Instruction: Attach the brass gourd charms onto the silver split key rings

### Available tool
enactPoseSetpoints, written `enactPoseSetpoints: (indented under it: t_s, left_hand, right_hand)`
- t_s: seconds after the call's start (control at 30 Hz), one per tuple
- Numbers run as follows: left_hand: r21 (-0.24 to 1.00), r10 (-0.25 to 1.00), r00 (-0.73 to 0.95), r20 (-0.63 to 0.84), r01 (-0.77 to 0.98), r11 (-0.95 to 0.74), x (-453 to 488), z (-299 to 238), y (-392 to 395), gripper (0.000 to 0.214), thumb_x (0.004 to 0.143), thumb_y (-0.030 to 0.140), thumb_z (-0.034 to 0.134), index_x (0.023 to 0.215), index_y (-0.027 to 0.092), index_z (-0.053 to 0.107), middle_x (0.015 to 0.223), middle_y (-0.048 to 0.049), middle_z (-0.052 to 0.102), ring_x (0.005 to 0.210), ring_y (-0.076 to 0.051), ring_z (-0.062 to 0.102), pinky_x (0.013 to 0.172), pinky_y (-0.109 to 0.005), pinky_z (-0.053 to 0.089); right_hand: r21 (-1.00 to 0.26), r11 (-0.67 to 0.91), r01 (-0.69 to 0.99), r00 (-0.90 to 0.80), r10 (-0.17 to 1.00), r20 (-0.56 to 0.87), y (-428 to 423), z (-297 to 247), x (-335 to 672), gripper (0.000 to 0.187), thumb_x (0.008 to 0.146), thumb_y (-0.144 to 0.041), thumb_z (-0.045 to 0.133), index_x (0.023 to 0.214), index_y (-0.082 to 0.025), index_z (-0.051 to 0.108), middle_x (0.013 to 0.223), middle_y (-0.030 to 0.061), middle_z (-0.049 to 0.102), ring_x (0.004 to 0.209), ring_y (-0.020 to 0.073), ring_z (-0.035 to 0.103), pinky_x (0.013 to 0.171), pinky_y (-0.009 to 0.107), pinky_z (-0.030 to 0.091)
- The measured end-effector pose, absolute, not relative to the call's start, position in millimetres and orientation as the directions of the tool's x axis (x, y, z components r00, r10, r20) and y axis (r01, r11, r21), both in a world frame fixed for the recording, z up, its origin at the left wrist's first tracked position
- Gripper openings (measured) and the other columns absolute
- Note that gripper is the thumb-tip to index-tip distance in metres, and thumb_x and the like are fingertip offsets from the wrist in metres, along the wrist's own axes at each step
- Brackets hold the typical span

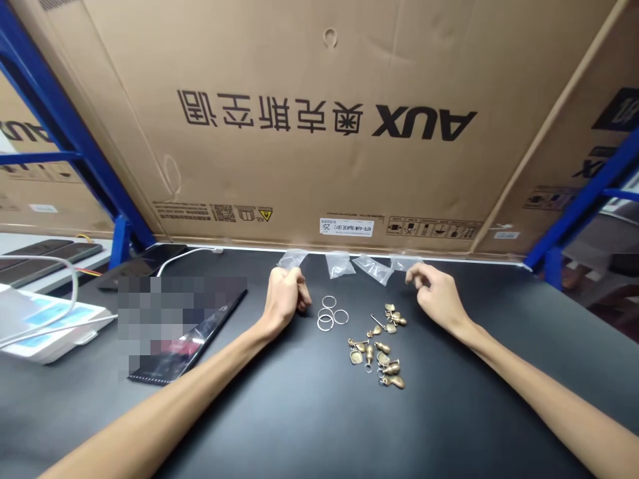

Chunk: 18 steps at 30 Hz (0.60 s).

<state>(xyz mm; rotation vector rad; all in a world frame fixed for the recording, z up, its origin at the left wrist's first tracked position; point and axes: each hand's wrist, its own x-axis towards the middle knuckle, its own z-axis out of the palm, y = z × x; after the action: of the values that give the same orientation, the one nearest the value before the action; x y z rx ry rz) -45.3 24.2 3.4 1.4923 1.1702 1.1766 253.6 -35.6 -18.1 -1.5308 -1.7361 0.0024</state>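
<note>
My left hand [283,297] is curled at the far edge of the black table [309,412], closed on the lower end of a small clear plastic bag [292,258]. My right hand [435,291] lies to the right, with its fingers apart and their tips just below another clear bag [406,263]. Two more clear bags [339,265] lie between my hands. Several silver split rings [327,314] sit in a loose group near my left hand. A cluster of small brass charms [378,347] lies nearer my right hand, some with metal loops attached.
Large cardboard AUX boxes [324,166] stand on a blue metal rack [64,120] along the table's far edge. At left are a white tray-like device [50,326], a white cable [114,266], dark flat panels [50,263] and a pixelated black-edged packet [184,326].
</note>
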Motion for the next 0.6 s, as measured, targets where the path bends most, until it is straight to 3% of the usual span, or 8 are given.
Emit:
enactPoseSetpoints:
  t_s: [0.2, 0.27, 0.33, 0.37, 0.5, 0.6]
  left_hand:
    - [0.971, 0.978, 0.006, 0.209, 0.116, -0.208, -43, 3, 25, 0.043, 0.076, 0.034, 0.045, 0.041, 0.015, 0.059, 0.039, -0.0068, 0.053, 0.036, -0.013, 0.048, 0.041, -0.023, 0.039]
    - [0.968, 0.971, 0.006, 0.237, 0.079, -0.237, -44, 1, 29, 0.035, 0.076, 0.035, 0.048, 0.056, 0.012, 0.067, 0.054, -0.0080, 0.064, 0.046, -0.015, 0.057, 0.048, -0.024, 0.045]
    - [0.957, 0.957, 0.001, 0.289, 0.044, -0.288, -46, -3, 33, 0.025, 0.068, 0.027, 0.052, 0.077, 0.012, 0.071, 0.073, -0.0065, 0.069, 0.061, -0.016, 0.063, 0.054, -0.024, 0.049]
    - [0.948, 0.949, -0.006, 0.316, 0.038, -0.316, -47, -6, 36, 0.030, 0.063, 0.021, 0.052, 0.085, 0.014, 0.070, 0.077, -0.0043, 0.068, 0.065, -0.016, 0.063, 0.056, -0.024, 0.050]
    - [0.926, 0.928, -0.035, 0.370, 0.098, -0.365, -50, -14, 44, 0.040, 0.053, 0.010, 0.045, 0.087, 0.017, 0.065, 0.054, 0.0060, 0.048, 0.055, -0.012, 0.052, 0.056, -0.020, 0.044]
    - [0.954, 0.958, -0.038, 0.284, 0.114, -0.278, -50, -11, 43, 0.035, 0.053, 0.011, 0.042, 0.080, 0.017, 0.064, 0.044, 0.0078, 0.040, 0.044, -0.010, 0.044, 0.048, -0.019, 0.037]
  right_hand:
    - [-0.542, 0.181, 0.821, 0.097, 0.890, 0.445, -32, -23, 256, 0.018, 0.054, -0.013, 0.042, 0.056, -0.021, 0.058, 0.046, -0.0037, 0.042, 0.049, 0.0138, 0.039, 0.054, 0.026, 0.031]
    - [-0.557, 0.166, 0.814, 0.097, 0.907, 0.411, -32, -25, 255, 0.013, 0.052, -0.014, 0.042, 0.051, -0.020, 0.054, 0.044, -0.0040, 0.037, 0.048, 0.0129, 0.035, 0.052, 0.027, 0.028]
    - [-0.556, 0.165, 0.815, 0.091, 0.911, 0.403, -31, -25, 254, 0.009, 0.052, -0.015, 0.042, 0.049, -0.020, 0.048, 0.045, -0.0041, 0.035, 0.048, 0.0123, 0.033, 0.051, 0.027, 0.025]
    - [-0.554, 0.169, 0.815, 0.089, 0.909, 0.408, -31, -25, 255, 0.008, 0.052, -0.015, 0.042, 0.049, -0.020, 0.046, 0.046, -0.0040, 0.034, 0.049, 0.0121, 0.032, 0.051, 0.027, 0.025]
    - [-0.553, 0.184, 0.813, 0.099, 0.892, 0.442, -31, -25, 256, 0.008, 0.053, -0.013, 0.041, 0.051, -0.021, 0.043, 0.047, -0.0040, 0.036, 0.051, 0.0122, 0.034, 0.054, 0.026, 0.027]
    - [-0.543, 0.206, 0.814, 0.091, 0.878, 0.470, -31, -23, 257, 0.010, 0.053, -0.013, 0.040, 0.052, -0.021, 0.046, 0.047, -0.0038, 0.041, 0.051, 0.0128, 0.039, 0.055, 0.025, 0.030]
